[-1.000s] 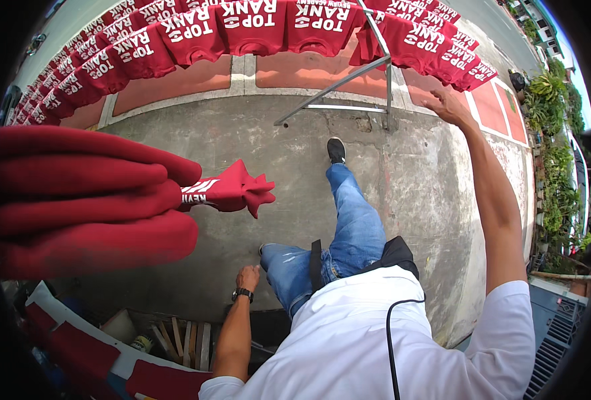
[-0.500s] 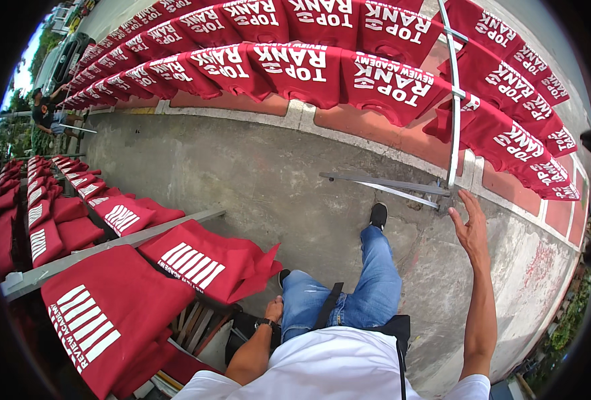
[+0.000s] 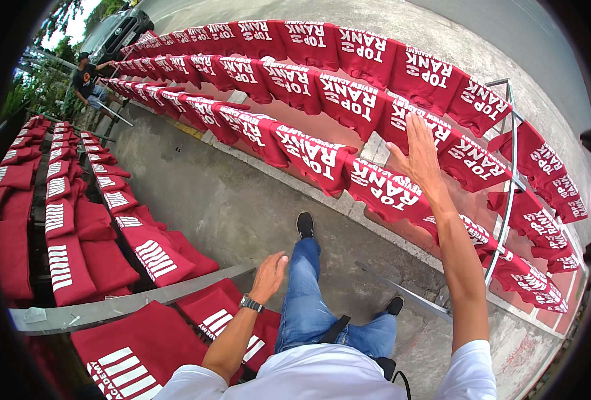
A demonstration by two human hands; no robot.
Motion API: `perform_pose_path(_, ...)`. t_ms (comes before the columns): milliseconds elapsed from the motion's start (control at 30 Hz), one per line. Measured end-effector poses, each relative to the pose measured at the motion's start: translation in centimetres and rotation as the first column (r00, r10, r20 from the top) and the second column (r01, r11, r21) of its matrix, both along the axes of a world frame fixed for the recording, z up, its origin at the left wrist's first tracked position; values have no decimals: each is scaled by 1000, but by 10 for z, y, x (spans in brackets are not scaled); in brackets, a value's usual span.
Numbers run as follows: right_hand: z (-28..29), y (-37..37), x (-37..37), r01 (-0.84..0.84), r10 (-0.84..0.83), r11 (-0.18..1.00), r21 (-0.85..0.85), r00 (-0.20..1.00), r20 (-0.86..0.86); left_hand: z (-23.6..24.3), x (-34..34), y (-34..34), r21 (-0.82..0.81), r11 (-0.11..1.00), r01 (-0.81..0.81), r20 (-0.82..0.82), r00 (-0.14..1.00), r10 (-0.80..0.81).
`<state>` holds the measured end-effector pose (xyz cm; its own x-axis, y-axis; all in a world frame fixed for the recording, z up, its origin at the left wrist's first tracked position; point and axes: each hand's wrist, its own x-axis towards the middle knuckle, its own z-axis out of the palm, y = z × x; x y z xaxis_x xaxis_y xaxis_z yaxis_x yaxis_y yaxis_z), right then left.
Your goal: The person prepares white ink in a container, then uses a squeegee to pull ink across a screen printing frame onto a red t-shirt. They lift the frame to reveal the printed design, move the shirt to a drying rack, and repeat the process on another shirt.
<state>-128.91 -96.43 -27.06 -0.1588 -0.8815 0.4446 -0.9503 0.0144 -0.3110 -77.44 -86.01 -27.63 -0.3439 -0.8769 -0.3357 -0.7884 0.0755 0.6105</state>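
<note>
Holds right hand, fingers together (thumb apart), before limp, draped red shirts; holds left hand lower, fingers close, near rough concrete, open between shirt edges.

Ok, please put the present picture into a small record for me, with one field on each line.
right hand: raised, open, holding nothing; seen against the lettered garments, contact unclear
left hand: lower, holding nothing, seen over the pavement
left wrist: dark watch
right side: lettered garments, red with white print, hung in three rows
right-side support: metal frame
left side: striped garments, red with white bars, in rows
background: another person near a dark vehicle
</note>
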Motion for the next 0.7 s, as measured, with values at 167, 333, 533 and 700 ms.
perform_pose_path(167,-97,-231,23,236,-223,968,81,964,-142,-56,94,-144,261,965,-32,83,996,11)
perform_pose_path(333,-122,-268,40,380,-298,710,593,925,-236,-67,239,-170,443,866,-232,330,940,83)
perform_pose_path(533,-117,-447,147,185,-168,935,302,982,-80,-29,303,-208,604,742,-292,360,930,73)
perform_pose_path(700,-138,-566,250,208,-115,834,511,971,-208,-28,332,-290,565,736,-372,304,924,234)
